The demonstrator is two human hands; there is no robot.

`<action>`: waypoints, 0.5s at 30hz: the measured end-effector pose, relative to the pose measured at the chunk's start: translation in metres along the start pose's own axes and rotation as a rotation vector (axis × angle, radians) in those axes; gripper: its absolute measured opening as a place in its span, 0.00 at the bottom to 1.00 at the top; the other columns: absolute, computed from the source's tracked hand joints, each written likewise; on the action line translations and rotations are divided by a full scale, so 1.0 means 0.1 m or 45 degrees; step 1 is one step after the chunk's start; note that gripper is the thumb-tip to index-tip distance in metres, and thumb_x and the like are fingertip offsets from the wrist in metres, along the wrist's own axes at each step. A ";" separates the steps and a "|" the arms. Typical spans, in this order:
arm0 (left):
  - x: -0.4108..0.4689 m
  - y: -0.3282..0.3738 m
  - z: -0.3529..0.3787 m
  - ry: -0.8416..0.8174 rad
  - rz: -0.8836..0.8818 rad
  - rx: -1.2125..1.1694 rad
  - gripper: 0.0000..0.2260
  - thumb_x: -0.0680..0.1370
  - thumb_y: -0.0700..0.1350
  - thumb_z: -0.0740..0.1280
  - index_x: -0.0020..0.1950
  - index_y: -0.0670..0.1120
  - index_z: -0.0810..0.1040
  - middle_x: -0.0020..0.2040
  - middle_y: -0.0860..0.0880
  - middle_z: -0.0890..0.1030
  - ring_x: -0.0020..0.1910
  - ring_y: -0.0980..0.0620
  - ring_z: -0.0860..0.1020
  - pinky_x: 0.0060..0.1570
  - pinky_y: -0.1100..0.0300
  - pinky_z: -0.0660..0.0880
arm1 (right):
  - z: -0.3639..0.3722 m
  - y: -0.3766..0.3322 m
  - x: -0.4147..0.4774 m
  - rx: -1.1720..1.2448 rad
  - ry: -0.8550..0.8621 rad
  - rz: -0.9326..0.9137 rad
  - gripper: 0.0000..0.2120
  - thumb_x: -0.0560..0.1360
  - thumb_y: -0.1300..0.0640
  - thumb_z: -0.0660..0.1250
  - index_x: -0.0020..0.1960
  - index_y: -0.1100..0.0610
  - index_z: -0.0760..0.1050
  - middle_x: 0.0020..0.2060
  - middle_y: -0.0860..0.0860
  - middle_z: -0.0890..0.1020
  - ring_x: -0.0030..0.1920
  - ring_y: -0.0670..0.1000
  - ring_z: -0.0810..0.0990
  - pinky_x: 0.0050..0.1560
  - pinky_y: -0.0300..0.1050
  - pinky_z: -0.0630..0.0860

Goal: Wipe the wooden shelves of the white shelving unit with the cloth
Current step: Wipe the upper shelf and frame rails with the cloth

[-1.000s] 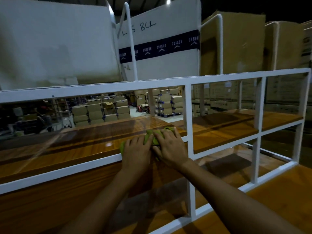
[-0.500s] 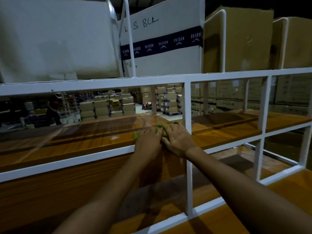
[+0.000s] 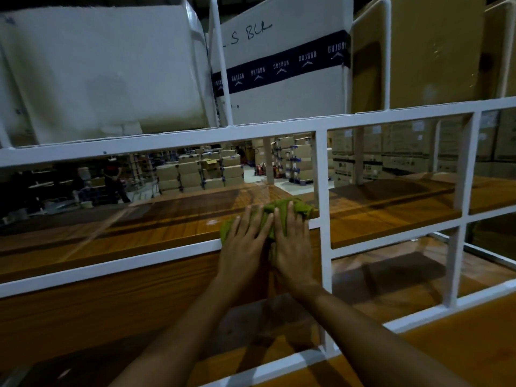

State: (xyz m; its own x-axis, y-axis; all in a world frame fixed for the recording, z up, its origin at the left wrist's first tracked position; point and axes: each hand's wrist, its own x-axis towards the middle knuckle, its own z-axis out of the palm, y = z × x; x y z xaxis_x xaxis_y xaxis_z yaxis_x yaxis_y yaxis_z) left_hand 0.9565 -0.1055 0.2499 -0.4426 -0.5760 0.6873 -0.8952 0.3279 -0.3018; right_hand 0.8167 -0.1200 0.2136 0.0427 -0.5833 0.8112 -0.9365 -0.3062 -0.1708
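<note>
Cloth (image 3: 300, 209): one, green | left hand (image 3: 245, 250), right hand (image 3: 293, 247): two, pressing it

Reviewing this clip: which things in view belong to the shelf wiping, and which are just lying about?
In the job: green cloth; left hand and right hand pressed flat on it; wooden shelf; white shelving frame.
Just about: white carton with blue tape; brown carton; distant stacked boxes; standing person.

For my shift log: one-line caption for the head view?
Left hand and right hand press a green cloth on the wooden shelf beside a white upright.
</note>
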 end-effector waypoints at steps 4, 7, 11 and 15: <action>-0.29 -0.26 0.01 0.053 0.051 0.070 0.31 0.76 0.51 0.54 0.80 0.48 0.56 0.81 0.45 0.51 0.79 0.42 0.48 0.76 0.45 0.48 | 0.05 -0.15 -0.09 -0.123 -0.102 -0.113 0.37 0.79 0.41 0.52 0.81 0.53 0.40 0.80 0.58 0.40 0.79 0.61 0.43 0.76 0.65 0.46; -0.29 -0.18 0.06 0.077 0.130 0.059 0.31 0.76 0.49 0.54 0.80 0.48 0.56 0.81 0.44 0.50 0.80 0.43 0.48 0.75 0.44 0.49 | 0.04 0.05 -0.15 -0.251 -0.103 -0.077 0.38 0.79 0.42 0.55 0.81 0.52 0.40 0.80 0.57 0.42 0.79 0.61 0.45 0.75 0.68 0.45; 0.01 0.23 0.12 0.036 0.225 0.027 0.28 0.79 0.49 0.51 0.80 0.46 0.54 0.81 0.45 0.48 0.80 0.44 0.45 0.76 0.45 0.45 | 0.02 0.36 -0.25 -0.235 -0.090 0.236 0.37 0.80 0.42 0.52 0.80 0.53 0.38 0.80 0.58 0.44 0.79 0.59 0.44 0.74 0.67 0.41; 0.15 0.57 0.25 -0.031 0.232 0.025 0.27 0.80 0.50 0.47 0.80 0.46 0.57 0.81 0.46 0.48 0.80 0.46 0.44 0.76 0.47 0.42 | -0.01 0.60 -0.32 -0.170 -0.200 0.352 0.35 0.80 0.39 0.44 0.79 0.55 0.34 0.78 0.58 0.36 0.79 0.59 0.41 0.76 0.65 0.43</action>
State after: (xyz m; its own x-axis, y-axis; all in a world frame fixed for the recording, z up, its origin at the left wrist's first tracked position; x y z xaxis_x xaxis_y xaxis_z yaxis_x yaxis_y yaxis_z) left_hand 0.8977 -0.1141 0.2268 -0.5984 -0.5262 0.6041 -0.8009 0.4140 -0.4327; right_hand 0.7588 -0.1193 0.1780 -0.1755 -0.7421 0.6469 -0.9571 -0.0254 -0.2888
